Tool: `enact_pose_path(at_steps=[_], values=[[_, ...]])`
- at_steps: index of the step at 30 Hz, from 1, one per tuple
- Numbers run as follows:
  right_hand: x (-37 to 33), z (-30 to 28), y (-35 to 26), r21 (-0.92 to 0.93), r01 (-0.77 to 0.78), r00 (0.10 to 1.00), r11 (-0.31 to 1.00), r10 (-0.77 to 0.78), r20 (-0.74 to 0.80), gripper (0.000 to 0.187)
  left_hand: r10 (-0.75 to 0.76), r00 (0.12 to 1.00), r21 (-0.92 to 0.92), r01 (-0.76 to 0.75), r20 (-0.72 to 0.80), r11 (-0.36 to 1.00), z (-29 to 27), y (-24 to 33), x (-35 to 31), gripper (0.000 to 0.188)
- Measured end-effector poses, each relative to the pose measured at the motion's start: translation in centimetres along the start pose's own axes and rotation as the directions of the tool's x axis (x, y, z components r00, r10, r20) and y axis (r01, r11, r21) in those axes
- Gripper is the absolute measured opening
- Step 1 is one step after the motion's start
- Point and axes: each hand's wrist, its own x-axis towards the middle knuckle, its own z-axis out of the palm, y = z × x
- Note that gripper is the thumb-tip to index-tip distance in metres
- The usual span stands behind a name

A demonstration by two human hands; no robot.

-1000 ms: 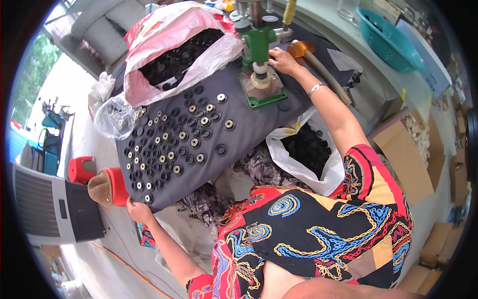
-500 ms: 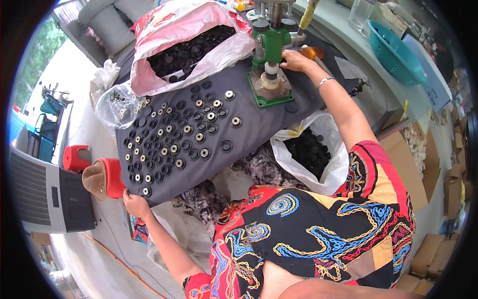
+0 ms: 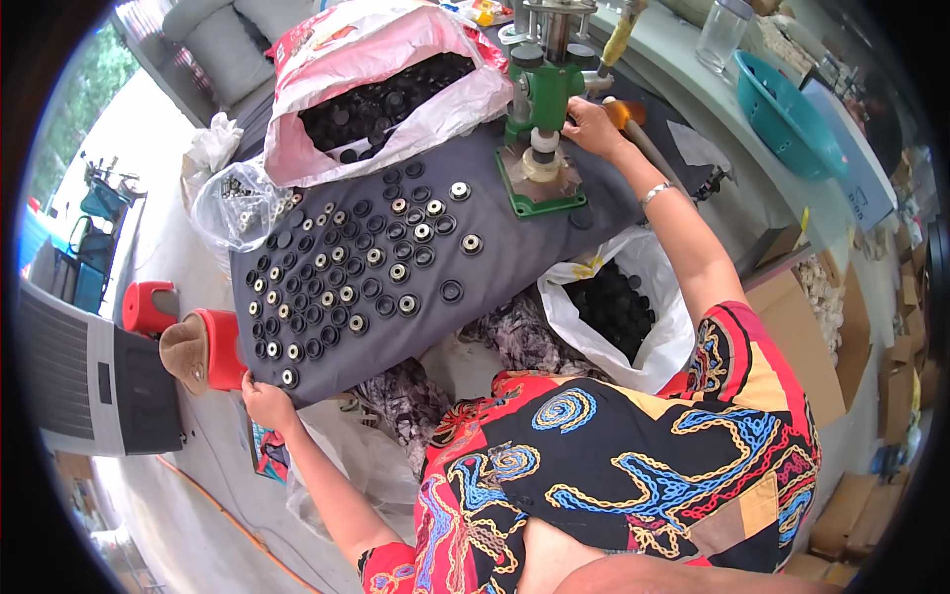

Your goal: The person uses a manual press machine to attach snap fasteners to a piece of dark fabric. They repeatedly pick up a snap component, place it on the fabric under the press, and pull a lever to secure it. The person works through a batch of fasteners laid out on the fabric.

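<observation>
The right hand (image 3: 591, 124) is reaching into the green press (image 3: 542, 119) at the worktop's far edge, apparently pinching a part; fingers could get nipped. The left hand (image 3: 265, 404) is gripping the grey cloth's (image 3: 515, 247) near corner.

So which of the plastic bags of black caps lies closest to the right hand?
The pink-and-white bag at the far edge of the grey cloth, just left of the green press that the right hand touches. The white bag sits nearer the person's lap.
</observation>
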Motion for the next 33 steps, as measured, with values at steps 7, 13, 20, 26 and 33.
enact_pose_path(at_steps=[7,13,20,26,33], values=[[1.3,2.0,-1.5,0.327,-0.022,0.962,0.945,-0.069,0.263,0.033,-0.011,1.000,-0.008,0.011,0.008,1.000,0.3,-0.2,0.2,0.036],[2.8,1.8,-0.1,0.219,0.081,0.885,0.972,-0.171,0.432,0.036,-0.006,1.000,-0.024,0.006,-0.002,1.000,-0.6,1.5,0.5,0.036],[5.7,2.9,0.9,0.284,0.228,0.757,0.931,-0.353,0.550,0.036,0.098,0.991,-0.133,-0.109,-0.092,0.985,1.1,0.5,-0.5,0.033],[6.6,4.3,7.5,0.280,0.174,0.766,0.944,-0.308,0.564,0.035,-0.084,0.982,-0.151,0.058,-0.170,0.987,-0.3,2.8,-2.7,0.027],[-0.6,0.8,17.4,-0.060,0.111,0.953,0.992,-0.089,0.289,0.047,0.030,0.985,-0.099,-0.047,-0.168,0.994,1.1,3.4,-1.4,0.029]])
